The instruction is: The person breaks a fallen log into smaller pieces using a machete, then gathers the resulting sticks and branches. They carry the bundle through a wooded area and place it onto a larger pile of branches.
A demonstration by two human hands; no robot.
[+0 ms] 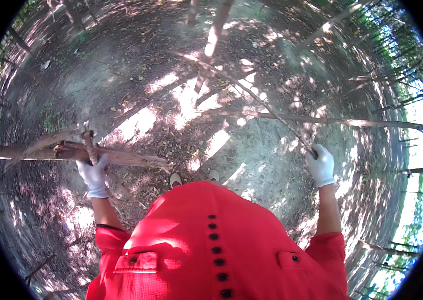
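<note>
My left hand [93,174], in a white glove, is closed around a bundle of broken branches at the left. A short stick [90,148] stands up out of its grip, across a thicker split branch [134,158] with a jagged end. A curved, forked piece of bark-covered wood [46,141] juts out to the left of it. How many pieces the fingers hold is hidden. On the right, my gloved right hand [321,165] is closed on the near end of a long thin stick [256,96]. That stick slants away to the far left, above the ground.
A tree trunk [211,47] rises ahead. Another trunk [336,120] shows on the right, and a thin one [334,24] at the far right. Leaf litter and bare soil [256,165] cover the ground. My shoes [175,180] show below the red shirt [186,235].
</note>
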